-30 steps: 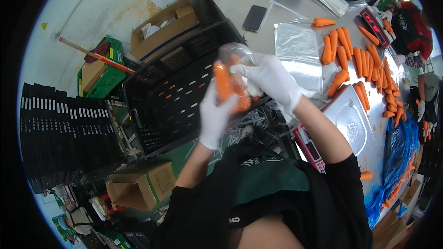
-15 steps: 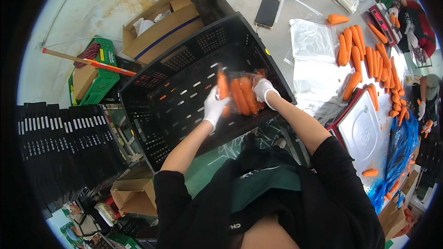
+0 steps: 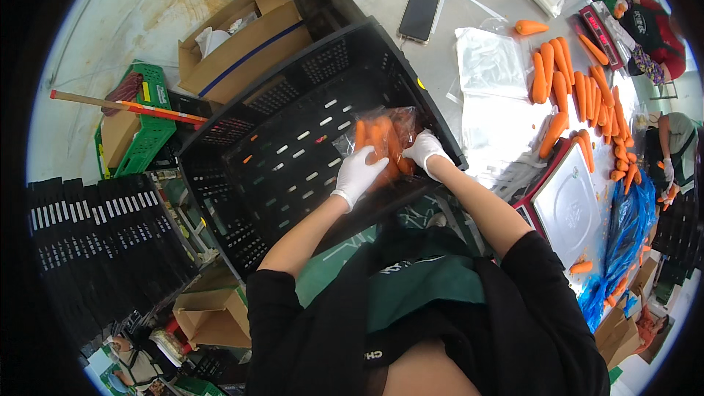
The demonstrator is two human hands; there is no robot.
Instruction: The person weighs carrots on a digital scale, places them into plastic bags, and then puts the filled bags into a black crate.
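Observation:
A clear plastic bag of carrots (image 3: 385, 132) is inside a large black crate (image 3: 293, 95), at its near right end. My left hand (image 3: 361, 177), in a white glove, grips the near left part of the bag, its thumb toward the carrots. My right hand (image 3: 426, 151), also white-gloved, holds the bag's right side close to the crate wall; its fingertips are partly hidden by the plastic. Through the film several carrots show side by side, and loose plastic stands out around them. The slotted crate floor is visible to the left of the bag.
On the metal table at right lie loose carrots (image 3: 587, 95), flat clear bags (image 3: 493, 66), a phone (image 3: 419, 16) and a scale (image 3: 565, 205). A cardboard box (image 3: 253, 51) stands beyond the crate. Stacked black crates (image 3: 103, 242) are at left. Other people work at far right and lower left.
My left hand has moved right and slightly down, from the bag's left side onto its near part. The bag now sits more upright between my hands; my right hand has barely moved.

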